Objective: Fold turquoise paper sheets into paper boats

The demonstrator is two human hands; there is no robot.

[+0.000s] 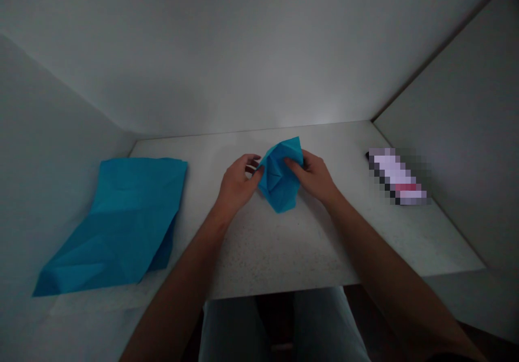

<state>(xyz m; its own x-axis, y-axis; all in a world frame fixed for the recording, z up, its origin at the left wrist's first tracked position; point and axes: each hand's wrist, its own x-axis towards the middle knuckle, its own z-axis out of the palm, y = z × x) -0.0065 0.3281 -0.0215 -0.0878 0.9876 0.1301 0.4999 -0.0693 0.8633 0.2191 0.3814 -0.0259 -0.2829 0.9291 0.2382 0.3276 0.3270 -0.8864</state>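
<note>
A small folded piece of blue paper (280, 181) is held just above the white table (263, 248), near its middle. My left hand (237, 185) pinches its left edge with thumb and fingers. Its right side, near the top, is gripped by my right hand (314, 177), fingers curled over the paper. The paper is creased into a pointed, pocket-like shape with the tip pointing down towards me.
A large blue paper sheet (121, 221), creased, lies at the left and hangs over the table's front edge. A blurred-out dark and white object (397, 177) lies at the right by the side wall. White walls close in the back and sides.
</note>
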